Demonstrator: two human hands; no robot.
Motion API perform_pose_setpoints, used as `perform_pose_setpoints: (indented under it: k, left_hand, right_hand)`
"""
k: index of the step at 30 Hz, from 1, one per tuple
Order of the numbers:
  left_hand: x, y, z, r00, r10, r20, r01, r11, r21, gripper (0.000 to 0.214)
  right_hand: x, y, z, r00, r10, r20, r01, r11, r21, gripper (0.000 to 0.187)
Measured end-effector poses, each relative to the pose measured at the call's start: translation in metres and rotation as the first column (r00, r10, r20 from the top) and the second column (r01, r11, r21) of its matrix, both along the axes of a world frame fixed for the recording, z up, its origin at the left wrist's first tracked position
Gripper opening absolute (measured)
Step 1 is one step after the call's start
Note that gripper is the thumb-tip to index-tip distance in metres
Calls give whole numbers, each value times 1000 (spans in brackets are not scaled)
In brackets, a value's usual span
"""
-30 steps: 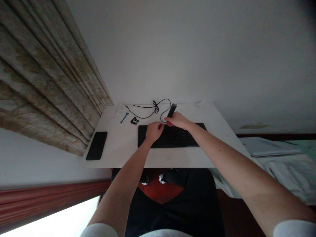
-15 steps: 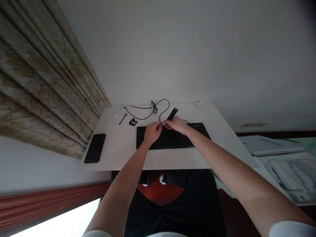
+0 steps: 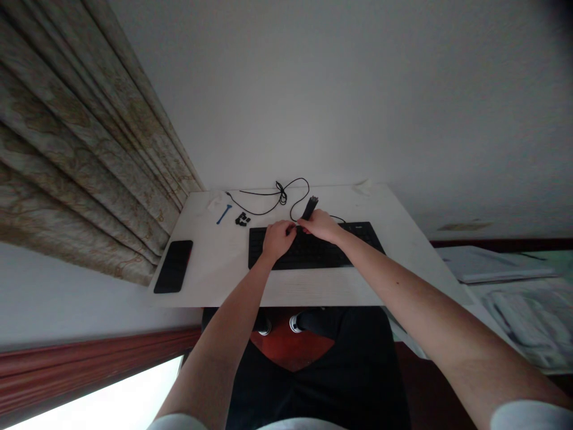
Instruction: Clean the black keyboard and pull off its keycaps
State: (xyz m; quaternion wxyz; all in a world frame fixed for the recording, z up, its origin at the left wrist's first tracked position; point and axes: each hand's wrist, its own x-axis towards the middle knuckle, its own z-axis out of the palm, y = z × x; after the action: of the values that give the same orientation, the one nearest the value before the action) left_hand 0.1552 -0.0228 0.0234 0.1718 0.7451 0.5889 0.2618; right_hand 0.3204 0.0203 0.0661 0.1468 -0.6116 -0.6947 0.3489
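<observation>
A black keyboard (image 3: 313,257) lies on the white desk, partly covered by my hands and forearms. My right hand (image 3: 320,226) is closed round a black brush-like tool (image 3: 309,208), whose rough-looking end points up and away from me. Over the keyboard's back edge, my left hand (image 3: 278,237) has its fingers pinched together close to my right fingertips. Whatever is between the left fingers is too small to make out. Left of the keyboard's back corner sit several small black pieces that look like keycaps (image 3: 243,219).
A blue tool (image 3: 224,214) rests near the desk's back left, beside the black cable (image 3: 264,213) that loops along the back. A black phone (image 3: 173,266) lies at the left edge. Curtains (image 3: 111,137) hang at the left; a wall (image 3: 304,107) rises behind the white desk (image 3: 215,263).
The brush-like tool in my right hand has shifted slightly left and tilted a little more upright. Both hands stay together over the keyboard's back edge.
</observation>
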Motion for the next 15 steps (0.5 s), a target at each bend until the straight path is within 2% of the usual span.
perform_pose_setpoints:
  k: [3, 7, 12, 15]
  left_hand:
    - [0, 1, -2, 1000, -12, -12, 12, 1000, 7, 20]
    - [0, 2, -4, 997, -28, -65, 28, 1000, 1, 20]
    - [1, 3, -5, 992, -28, -121, 28, 1000, -3, 20]
    - [1, 3, -6, 986, -31, -165, 34, 999, 12, 20]
  right_hand:
    - [-4, -3, 8, 992, 51, 113, -56, 997, 46, 27]
    - [-9, -4, 15, 982, 84, 171, -95, 994, 57, 23]
    - [-13, 2, 19, 980, 87, 180, -91, 996, 10, 19]
    - [-15, 5, 21, 971, 151, 187, -155, 988, 6, 22]
